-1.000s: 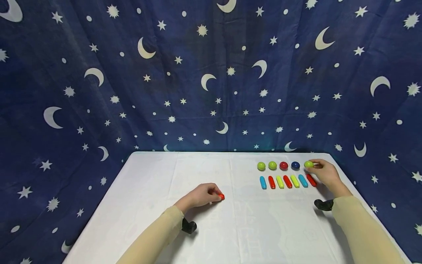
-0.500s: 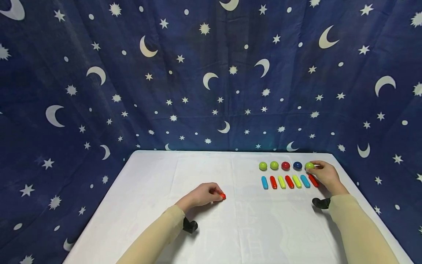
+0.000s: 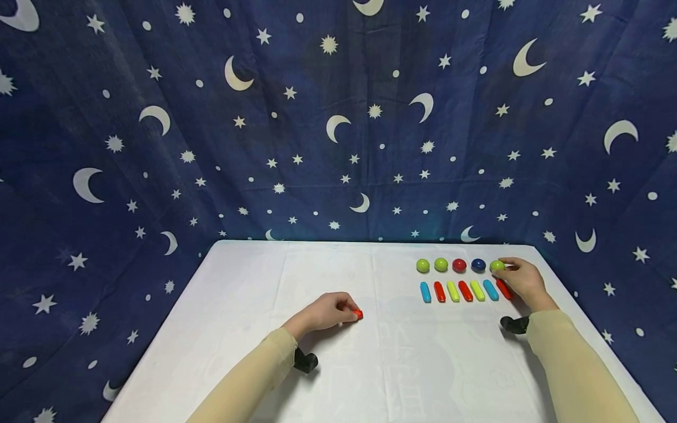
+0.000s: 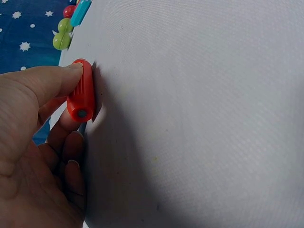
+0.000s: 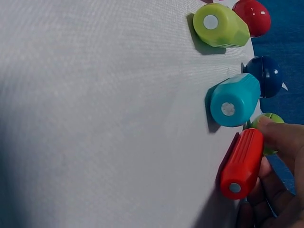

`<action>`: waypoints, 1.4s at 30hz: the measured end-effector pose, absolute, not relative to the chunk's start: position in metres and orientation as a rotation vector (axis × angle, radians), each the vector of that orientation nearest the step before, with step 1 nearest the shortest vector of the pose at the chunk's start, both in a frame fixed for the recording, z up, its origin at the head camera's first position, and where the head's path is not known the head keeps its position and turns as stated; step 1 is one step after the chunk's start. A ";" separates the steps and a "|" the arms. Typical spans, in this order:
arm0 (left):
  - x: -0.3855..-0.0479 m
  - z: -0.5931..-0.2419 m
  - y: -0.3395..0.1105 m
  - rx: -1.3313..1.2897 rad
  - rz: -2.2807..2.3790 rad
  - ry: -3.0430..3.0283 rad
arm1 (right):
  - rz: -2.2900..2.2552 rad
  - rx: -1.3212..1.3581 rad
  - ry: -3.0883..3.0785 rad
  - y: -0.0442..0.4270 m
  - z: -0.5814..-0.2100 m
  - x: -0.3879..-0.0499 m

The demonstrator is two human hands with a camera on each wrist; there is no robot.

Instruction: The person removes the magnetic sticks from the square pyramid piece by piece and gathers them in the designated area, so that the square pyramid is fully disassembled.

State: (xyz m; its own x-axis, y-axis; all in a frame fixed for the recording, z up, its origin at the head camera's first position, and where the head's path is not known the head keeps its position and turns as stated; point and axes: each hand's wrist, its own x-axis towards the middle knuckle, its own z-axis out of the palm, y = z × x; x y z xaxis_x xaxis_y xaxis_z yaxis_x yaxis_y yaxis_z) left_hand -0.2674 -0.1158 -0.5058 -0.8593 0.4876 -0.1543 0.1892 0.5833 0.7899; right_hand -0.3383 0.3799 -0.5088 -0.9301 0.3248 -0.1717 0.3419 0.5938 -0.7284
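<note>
Left of the table's middle, my left hand (image 3: 325,312) pinches a red ribbed rod (image 3: 358,314) between thumb and fingers. In the left wrist view the rod (image 4: 81,95) lies close to the cloth and shows a grey disc in its end. At the back right, my right hand (image 3: 523,281) pinches a green ball (image 3: 496,266), the rightmost of the back row. Beside that hand lies another red rod (image 5: 243,164), the last in the front row. Next to the held ball sits a dark blue ball (image 3: 478,265); a light blue rod (image 5: 236,100) lies in front of it.
Farther left in the back row are a red ball (image 3: 459,265) and two green balls (image 3: 441,265). The front row has several rods in blue, red and yellow, such as a yellow rod (image 3: 477,290). A dark star-patterned curtain (image 3: 296,129) hangs behind the white table (image 3: 238,282).
My right hand has brought the green ball slightly down and left, closer to the blue ball. The left hand stays put with its red rod. The head view has shifted a little.
</note>
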 end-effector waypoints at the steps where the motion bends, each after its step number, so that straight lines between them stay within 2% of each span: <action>1: -0.267 -0.506 -0.116 0.546 1.167 2.461 | -1.280 0.583 2.783 0.380 -0.509 -0.339; 42: -0.263 -0.500 -0.115 0.518 1.185 2.454 | -1.252 0.563 2.773 0.380 -0.502 -0.334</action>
State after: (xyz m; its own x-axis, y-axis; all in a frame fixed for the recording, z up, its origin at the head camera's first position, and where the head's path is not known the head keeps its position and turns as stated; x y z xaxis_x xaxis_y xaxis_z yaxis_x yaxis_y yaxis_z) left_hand -0.2631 -0.1146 -0.5001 -0.8656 0.4732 -0.1637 0.1661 0.5798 0.7977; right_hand -0.3344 0.3797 -0.5021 -0.9328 0.3066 -0.1897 0.3450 0.6067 -0.7161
